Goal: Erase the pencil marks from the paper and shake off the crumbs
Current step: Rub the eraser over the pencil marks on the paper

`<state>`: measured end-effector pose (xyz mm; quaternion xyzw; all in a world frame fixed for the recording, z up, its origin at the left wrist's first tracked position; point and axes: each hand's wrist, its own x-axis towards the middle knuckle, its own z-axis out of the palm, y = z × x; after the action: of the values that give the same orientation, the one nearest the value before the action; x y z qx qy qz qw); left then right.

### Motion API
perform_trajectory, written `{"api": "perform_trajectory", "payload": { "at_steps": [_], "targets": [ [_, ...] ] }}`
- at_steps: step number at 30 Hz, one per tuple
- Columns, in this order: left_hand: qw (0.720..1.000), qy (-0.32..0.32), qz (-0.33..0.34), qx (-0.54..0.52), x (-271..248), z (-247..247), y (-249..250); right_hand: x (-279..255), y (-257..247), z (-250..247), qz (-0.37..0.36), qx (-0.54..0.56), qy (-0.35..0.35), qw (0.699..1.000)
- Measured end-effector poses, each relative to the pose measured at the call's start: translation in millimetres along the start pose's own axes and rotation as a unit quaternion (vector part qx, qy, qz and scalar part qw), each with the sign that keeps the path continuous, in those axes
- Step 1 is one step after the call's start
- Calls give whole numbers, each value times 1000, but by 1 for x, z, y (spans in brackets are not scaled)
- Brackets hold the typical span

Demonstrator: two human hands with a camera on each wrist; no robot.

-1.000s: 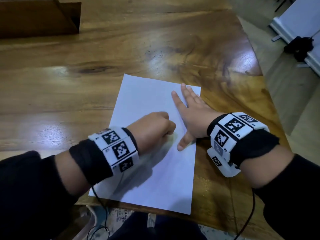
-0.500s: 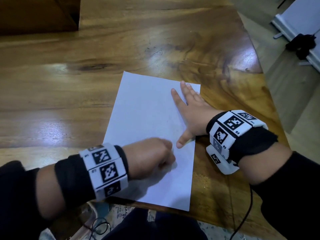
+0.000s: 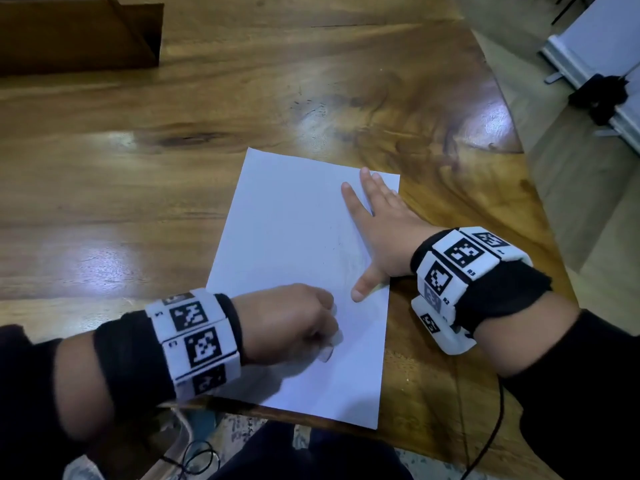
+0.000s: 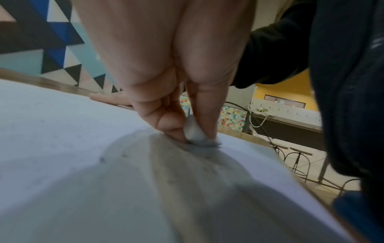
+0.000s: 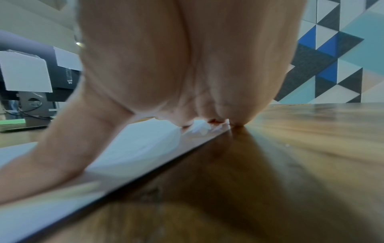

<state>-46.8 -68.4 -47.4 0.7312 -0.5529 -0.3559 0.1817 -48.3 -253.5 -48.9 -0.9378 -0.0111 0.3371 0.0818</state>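
A white sheet of paper (image 3: 284, 237) lies on the wooden table (image 3: 173, 116), its near edge at the table's front edge. Faint pencil marks (image 3: 341, 251) show near its right side. My left hand (image 3: 294, 323) pinches a small white eraser (image 4: 193, 131) between thumb and fingers, and the eraser touches the paper (image 4: 72, 148) in its lower half. In the head view only a bit of the eraser (image 3: 327, 353) peeks from under the fist. My right hand (image 3: 377, 230) lies flat on the paper's right edge, fingers straight and spread, thumb pointing toward me. Small crumbs (image 4: 101, 158) dot the sheet.
A dark wooden block (image 3: 76, 32) sits at the table's far left corner. The table's right edge (image 3: 512, 133) curves away to a tiled floor. Thin black cables (image 3: 491, 427) hang from both wrists below the front edge.
My left hand has slid the eraser down the sheet toward me, from beside the right thumb to the lower half. The right hand stays flat in place.
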Motion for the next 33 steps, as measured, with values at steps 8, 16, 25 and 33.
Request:
{"api": "perform_trajectory", "payload": {
  "at_steps": [8,16,25,33],
  "targets": [
    [984,102,-51,135,-2,-1,-21,1,0,1,0,6,-2,1000],
    [994,85,-58,47,12,-26,-16,2,1,2,-3,5,2,1000],
    [986,-15,-19,164,2,-1,-14,1,2,3,-8,9,7,1000],
    [984,131,-115,47,33,-40,-23,4,3,4,-7,0,5,1000]
  ]
}}
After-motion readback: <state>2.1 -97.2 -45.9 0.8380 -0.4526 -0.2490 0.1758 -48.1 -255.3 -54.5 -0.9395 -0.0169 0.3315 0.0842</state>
